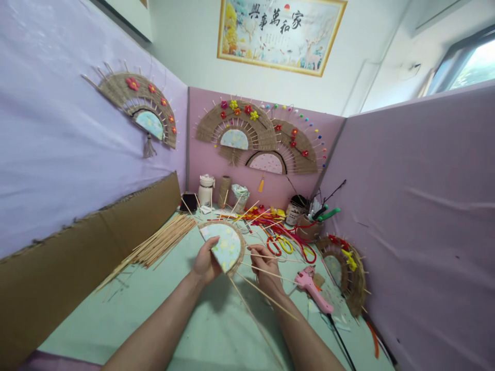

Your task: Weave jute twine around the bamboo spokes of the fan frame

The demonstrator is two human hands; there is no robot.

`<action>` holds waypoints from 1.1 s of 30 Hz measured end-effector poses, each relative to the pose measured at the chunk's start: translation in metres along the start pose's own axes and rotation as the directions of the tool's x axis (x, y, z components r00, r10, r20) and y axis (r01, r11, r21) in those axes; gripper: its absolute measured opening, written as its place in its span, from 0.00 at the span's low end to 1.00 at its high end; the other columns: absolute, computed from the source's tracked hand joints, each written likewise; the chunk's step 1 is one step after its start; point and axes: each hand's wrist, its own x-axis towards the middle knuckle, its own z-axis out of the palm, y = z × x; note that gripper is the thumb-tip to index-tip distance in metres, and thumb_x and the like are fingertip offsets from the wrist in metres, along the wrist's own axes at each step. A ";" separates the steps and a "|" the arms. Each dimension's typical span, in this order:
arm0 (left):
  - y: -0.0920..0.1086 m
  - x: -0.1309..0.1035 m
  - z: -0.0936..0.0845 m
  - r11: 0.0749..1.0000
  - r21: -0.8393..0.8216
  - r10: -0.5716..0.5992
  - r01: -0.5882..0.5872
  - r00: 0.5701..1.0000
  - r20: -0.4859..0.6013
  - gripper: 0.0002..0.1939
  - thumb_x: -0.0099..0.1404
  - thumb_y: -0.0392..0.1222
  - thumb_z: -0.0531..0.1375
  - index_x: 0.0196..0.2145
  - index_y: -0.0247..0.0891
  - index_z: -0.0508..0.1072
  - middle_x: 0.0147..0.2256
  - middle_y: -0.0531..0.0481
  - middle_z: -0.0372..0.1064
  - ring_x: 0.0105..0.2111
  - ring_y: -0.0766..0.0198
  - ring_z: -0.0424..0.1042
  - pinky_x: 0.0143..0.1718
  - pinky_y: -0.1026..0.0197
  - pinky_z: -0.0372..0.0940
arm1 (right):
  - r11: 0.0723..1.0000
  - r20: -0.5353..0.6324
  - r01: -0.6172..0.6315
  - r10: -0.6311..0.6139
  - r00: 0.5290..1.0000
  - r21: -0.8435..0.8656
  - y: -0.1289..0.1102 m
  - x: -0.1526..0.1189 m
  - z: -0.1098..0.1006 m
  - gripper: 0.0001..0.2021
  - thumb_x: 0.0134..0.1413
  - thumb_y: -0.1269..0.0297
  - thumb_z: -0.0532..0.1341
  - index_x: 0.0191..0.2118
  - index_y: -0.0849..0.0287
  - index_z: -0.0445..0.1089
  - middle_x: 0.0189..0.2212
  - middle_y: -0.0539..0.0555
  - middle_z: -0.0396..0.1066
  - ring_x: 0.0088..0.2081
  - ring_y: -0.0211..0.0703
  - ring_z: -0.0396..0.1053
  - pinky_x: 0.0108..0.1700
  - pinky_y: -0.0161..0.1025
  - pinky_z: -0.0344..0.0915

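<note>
My left hand (208,259) grips the straight edge of a half-round fan (225,242), thumb on its pale blue flowered face. Twine is wound along the fan's curved rim, and thin wooden sticks (266,291) radiate outward from it. Beside that rim, on the right, my right hand (265,265) is closed with its fingertips pinched together among the sticks. They seem to hold the twine (247,246), though the strand is hard to see there. The fan is held tilted above the pale green table (154,319).
A bundle of sticks (162,242) lies left, along a cardboard strip (96,247). Rightward are a pink glue gun (315,291), red-handled scissors (274,246) and a decorated fan (353,278). Behind stand a white jar (206,190), a twine spool (225,190) and a pot of tools (308,226).
</note>
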 end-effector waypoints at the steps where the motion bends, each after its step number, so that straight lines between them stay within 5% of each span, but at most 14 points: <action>1: -0.002 0.000 -0.001 0.999 0.033 -0.011 0.011 1.000 0.017 0.25 0.59 0.35 0.56 0.55 0.28 0.64 0.36 0.40 0.77 0.38 0.54 0.76 0.47 0.52 0.66 | 0.998 -0.024 0.031 -0.033 0.999 -0.055 -0.002 0.000 -0.001 0.15 0.48 0.53 0.64 0.34 0.60 0.71 0.17 0.44 0.58 0.17 0.29 0.48 0.19 0.30 0.44; 8: -0.020 -0.005 -0.005 0.976 0.209 -0.112 0.059 0.962 0.251 0.26 0.54 0.30 0.61 0.52 0.32 0.67 0.38 0.41 0.76 0.38 0.54 0.75 0.44 0.52 0.67 | 0.986 -0.094 0.132 -0.142 0.985 -0.105 -0.003 0.000 -0.002 0.13 0.47 0.53 0.63 0.32 0.59 0.70 0.23 0.49 0.67 0.22 0.34 0.59 0.23 0.32 0.54; 16: -0.015 -0.005 0.001 0.985 0.122 -0.131 0.120 0.988 0.088 0.20 0.63 0.38 0.55 0.52 0.31 0.66 0.38 0.39 0.76 0.37 0.55 0.76 0.43 0.49 0.69 | 0.932 -0.006 0.266 -0.276 0.961 -0.246 -0.003 -0.002 -0.002 0.11 0.51 0.57 0.62 0.33 0.59 0.73 0.32 0.54 0.73 0.34 0.42 0.70 0.38 0.38 0.66; 22: -0.012 -0.004 -0.002 0.984 0.144 -0.123 0.107 0.987 0.108 0.24 0.62 0.38 0.56 0.56 0.32 0.62 0.43 0.37 0.74 0.40 0.54 0.75 0.40 0.51 0.70 | 0.846 0.061 0.401 -0.407 0.911 -0.351 -0.003 -0.003 -0.004 0.08 0.54 0.62 0.60 0.34 0.57 0.76 0.31 0.54 0.73 0.35 0.42 0.70 0.39 0.38 0.66; 28: -0.013 -0.008 -0.005 0.979 0.201 -0.081 0.020 0.951 0.298 0.34 0.54 0.26 0.58 0.59 0.35 0.60 0.46 0.39 0.72 0.43 0.55 0.74 0.43 0.57 0.69 | 0.775 0.121 0.478 -0.473 0.873 -0.413 -0.005 -0.004 -0.003 0.09 0.56 0.65 0.59 0.38 0.55 0.77 0.30 0.53 0.73 0.33 0.41 0.69 0.38 0.38 0.65; 33: -0.008 -0.008 -0.004 0.978 0.207 -0.086 0.033 0.963 0.254 0.33 0.54 0.27 0.57 0.58 0.34 0.61 0.46 0.38 0.73 0.42 0.56 0.74 0.41 0.58 0.69 | 0.779 0.182 0.481 -0.446 0.876 -0.402 -0.008 -0.006 -0.003 0.09 0.55 0.64 0.59 0.40 0.53 0.77 0.34 0.55 0.74 0.36 0.43 0.69 0.39 0.40 0.65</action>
